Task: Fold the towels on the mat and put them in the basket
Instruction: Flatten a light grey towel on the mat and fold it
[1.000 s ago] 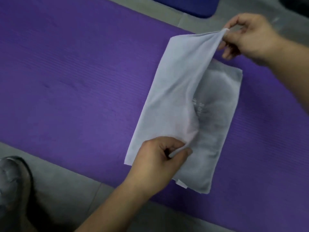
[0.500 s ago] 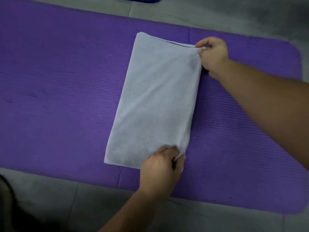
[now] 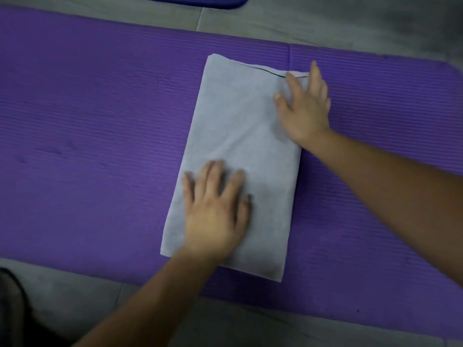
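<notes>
A pale grey towel (image 3: 240,136) lies folded in a long rectangle across the purple mat (image 3: 100,136). My left hand (image 3: 215,209) lies flat on the towel's near half with its fingers spread. My right hand (image 3: 304,106) presses flat on the towel's far right corner, fingers straight. Neither hand holds anything. No basket is in view.
Grey floor tiles (image 3: 325,23) border the mat on the far and near sides. The edge of a dark blue mat (image 3: 200,1) shows at the top. A dark shape (image 3: 10,309) sits at the lower left corner.
Both hands have let go of the towel's right edge corners and now lie flat on the folded cloth. The fold that was being brought over a second ago lies closed.
</notes>
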Action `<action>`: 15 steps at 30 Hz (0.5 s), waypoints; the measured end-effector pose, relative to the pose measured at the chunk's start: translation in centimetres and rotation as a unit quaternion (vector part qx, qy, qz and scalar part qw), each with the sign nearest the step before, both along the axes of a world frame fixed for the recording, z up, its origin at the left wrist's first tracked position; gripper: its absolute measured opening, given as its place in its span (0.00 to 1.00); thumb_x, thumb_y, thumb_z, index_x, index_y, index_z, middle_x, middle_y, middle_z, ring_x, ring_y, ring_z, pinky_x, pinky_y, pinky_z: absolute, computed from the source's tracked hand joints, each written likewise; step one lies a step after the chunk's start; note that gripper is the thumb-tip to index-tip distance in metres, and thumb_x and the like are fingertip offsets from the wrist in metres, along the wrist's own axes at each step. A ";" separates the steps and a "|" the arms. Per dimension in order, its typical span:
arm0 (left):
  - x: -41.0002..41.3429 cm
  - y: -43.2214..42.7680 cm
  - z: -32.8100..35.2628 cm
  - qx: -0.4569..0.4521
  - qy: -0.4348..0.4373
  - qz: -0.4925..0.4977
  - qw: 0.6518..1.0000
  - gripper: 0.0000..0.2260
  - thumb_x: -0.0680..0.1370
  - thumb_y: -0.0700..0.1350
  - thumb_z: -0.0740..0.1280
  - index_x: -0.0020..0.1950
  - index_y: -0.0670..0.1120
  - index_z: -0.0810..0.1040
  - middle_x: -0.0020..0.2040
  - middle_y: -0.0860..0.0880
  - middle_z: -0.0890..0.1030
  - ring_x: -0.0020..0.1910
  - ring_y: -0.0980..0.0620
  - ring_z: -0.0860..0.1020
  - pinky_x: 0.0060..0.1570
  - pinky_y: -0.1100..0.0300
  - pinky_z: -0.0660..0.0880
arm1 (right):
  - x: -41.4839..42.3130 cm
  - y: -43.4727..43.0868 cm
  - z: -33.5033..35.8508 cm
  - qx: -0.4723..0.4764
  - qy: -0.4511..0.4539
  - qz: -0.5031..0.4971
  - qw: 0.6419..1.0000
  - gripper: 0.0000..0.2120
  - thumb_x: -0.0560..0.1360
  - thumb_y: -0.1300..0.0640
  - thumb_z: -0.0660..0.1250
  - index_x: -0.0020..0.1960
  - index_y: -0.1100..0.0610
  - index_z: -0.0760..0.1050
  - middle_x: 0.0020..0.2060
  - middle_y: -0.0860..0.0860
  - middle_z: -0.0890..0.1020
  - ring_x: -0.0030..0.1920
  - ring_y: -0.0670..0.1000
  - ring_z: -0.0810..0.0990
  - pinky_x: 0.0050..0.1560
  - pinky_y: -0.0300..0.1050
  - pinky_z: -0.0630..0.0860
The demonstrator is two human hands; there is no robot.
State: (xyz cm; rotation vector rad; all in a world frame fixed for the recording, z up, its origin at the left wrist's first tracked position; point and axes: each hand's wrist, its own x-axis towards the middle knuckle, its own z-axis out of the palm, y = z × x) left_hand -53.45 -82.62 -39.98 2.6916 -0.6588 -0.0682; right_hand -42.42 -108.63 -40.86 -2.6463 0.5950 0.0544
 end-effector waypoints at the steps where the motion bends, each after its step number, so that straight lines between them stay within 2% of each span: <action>1: 1.3 0.3 -0.5 0.053 0.009 0.009 0.999 0.24 0.82 0.58 0.58 0.76 0.50 0.72 0.78 0.40 0.66 0.79 0.41 0.61 0.78 0.36 0.50 | -0.8 0.4 -0.3 -0.020 0.022 0.032 0.999 0.29 0.82 0.37 0.53 0.81 0.45 0.56 0.82 0.55 0.43 0.81 0.59 0.45 0.78 0.60 0.47; 3: 2.6 0.7 -1.2 0.127 0.047 -0.016 0.991 0.29 0.82 0.61 0.52 0.81 0.51 0.62 0.83 0.40 0.56 0.82 0.40 0.51 0.77 0.33 0.47 | -1.8 0.7 -1.1 -0.051 0.053 0.079 0.994 0.32 0.82 0.35 0.47 0.82 0.45 0.48 0.82 0.54 0.39 0.81 0.59 0.40 0.79 0.60 0.40; 4: 2.9 1.0 -1.5 0.130 0.061 -0.023 0.989 0.30 0.82 0.62 0.51 0.82 0.51 0.59 0.83 0.41 0.54 0.82 0.41 0.50 0.77 0.34 0.48 | -1.9 0.5 -1.3 -0.054 0.059 0.084 0.993 0.33 0.82 0.34 0.46 0.82 0.46 0.46 0.82 0.54 0.39 0.81 0.60 0.39 0.79 0.60 0.39; 5: 3.3 1.2 -1.5 0.115 0.074 -0.017 0.991 0.31 0.81 0.62 0.53 0.81 0.51 0.60 0.83 0.41 0.54 0.82 0.41 0.52 0.77 0.35 0.51 | -1.9 0.4 -1.2 -0.048 0.063 0.083 0.993 0.33 0.82 0.34 0.46 0.82 0.46 0.45 0.82 0.54 0.39 0.81 0.60 0.40 0.79 0.60 0.39; 7: 4.4 1.8 -0.7 0.052 0.076 0.038 0.995 0.29 0.77 0.60 0.61 0.76 0.48 0.68 0.79 0.41 0.63 0.76 0.39 0.62 0.72 0.39 0.63 | -2.3 0.6 -0.2 -0.014 0.054 0.062 0.996 0.35 0.82 0.35 0.51 0.82 0.48 0.45 0.82 0.55 0.41 0.81 0.59 0.43 0.80 0.59 0.42; 9: 6.0 2.6 0.3 -0.021 0.088 0.135 0.987 0.23 0.76 0.56 0.67 0.67 0.45 0.72 0.68 0.41 0.72 0.65 0.38 0.70 0.62 0.43 0.71 | -4.6 1.2 1.0 0.038 0.019 0.009 0.999 0.36 0.80 0.40 0.63 0.81 0.52 0.52 0.81 0.56 0.52 0.79 0.59 0.55 0.78 0.59 0.53; 11: 7.1 3.6 0.8 -0.063 0.163 0.222 0.959 0.18 0.76 0.55 0.70 0.59 0.47 0.71 0.58 0.45 0.75 0.57 0.41 0.74 0.53 0.47 0.74 | -8.2 1.9 1.6 0.117 -0.018 -0.057 0.991 0.31 0.76 0.45 0.70 0.74 0.51 0.64 0.70 0.53 0.69 0.68 0.56 0.71 0.70 0.59 0.68; 12: 7.4 4.2 1.0 -0.063 0.194 0.241 0.949 0.17 0.75 0.55 0.71 0.56 0.48 0.70 0.53 0.48 0.76 0.53 0.43 0.76 0.48 0.49 0.73 | -9.7 2.3 2.0 0.164 -0.018 -0.090 0.982 0.26 0.74 0.45 0.72 0.68 0.50 0.68 0.63 0.51 0.74 0.61 0.53 0.76 0.64 0.57 0.74; 13: 7.4 4.6 1.2 -0.052 0.209 0.241 0.946 0.16 0.75 0.56 0.71 0.53 0.50 0.70 0.49 0.49 0.77 0.49 0.44 0.77 0.44 0.51 0.72 | -10.7 2.8 2.2 0.203 -0.007 -0.120 0.972 0.23 0.73 0.45 0.74 0.63 0.49 0.70 0.58 0.49 0.77 0.55 0.50 0.79 0.59 0.53 0.78; 15: 7.0 5.1 1.5 -0.021 0.220 0.223 0.949 0.14 0.75 0.57 0.71 0.49 0.52 0.71 0.45 0.52 0.79 0.44 0.47 0.77 0.41 0.52 0.71 | -10.9 3.5 2.4 0.246 0.020 -0.179 0.952 0.20 0.73 0.46 0.75 0.58 0.52 0.71 0.50 0.49 0.80 0.47 0.46 0.81 0.49 0.43 0.79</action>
